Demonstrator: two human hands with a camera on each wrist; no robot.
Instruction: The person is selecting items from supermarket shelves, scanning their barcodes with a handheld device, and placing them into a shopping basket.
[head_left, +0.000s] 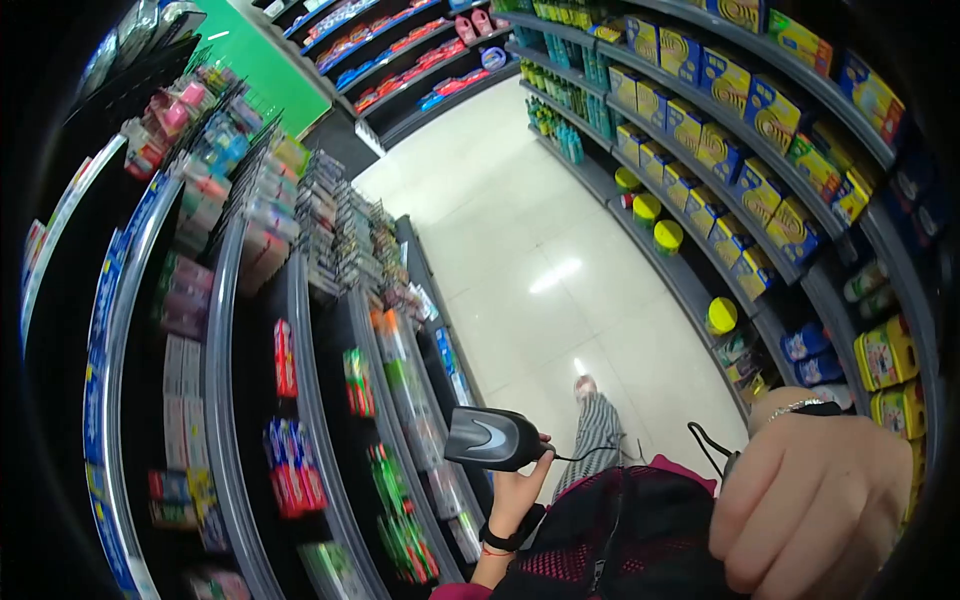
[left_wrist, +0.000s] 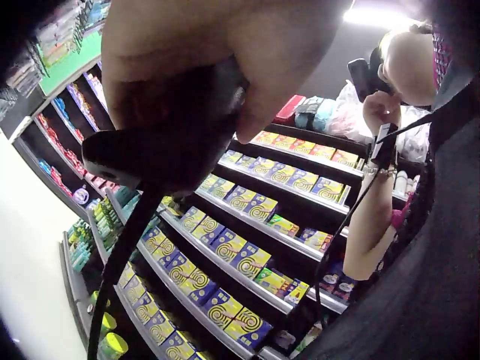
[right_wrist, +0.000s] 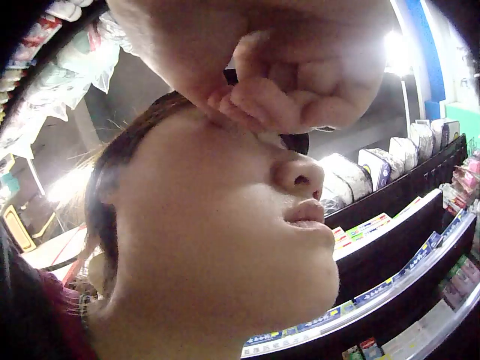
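Low in the head view, my left hand [head_left: 522, 488] grips a black barcode scanner [head_left: 494, 439] with a light grey tick-shaped mark. A thin dark cord [left_wrist: 124, 266] runs down from it in the left wrist view, where the hand covers much of the scanner. My right hand [head_left: 815, 500] is raised close to the head camera, fingers curled. From the right wrist view, the right hand [right_wrist: 300, 71] is up by the person's head, its thumb near the bent fingertips, and nothing shows between them. A dark head-worn device [left_wrist: 365, 77] is right beside that hand.
Shelves of toothpaste boxes [head_left: 294, 465] line the left of the aisle, with hanging packs [head_left: 270, 190] farther up. Yellow and blue boxes [head_left: 775, 112] and yellow-lidded tubs [head_left: 722, 316] fill the right shelves. Pale tiled floor [head_left: 510, 230] runs between them toward shelves of footwear [head_left: 400, 75].
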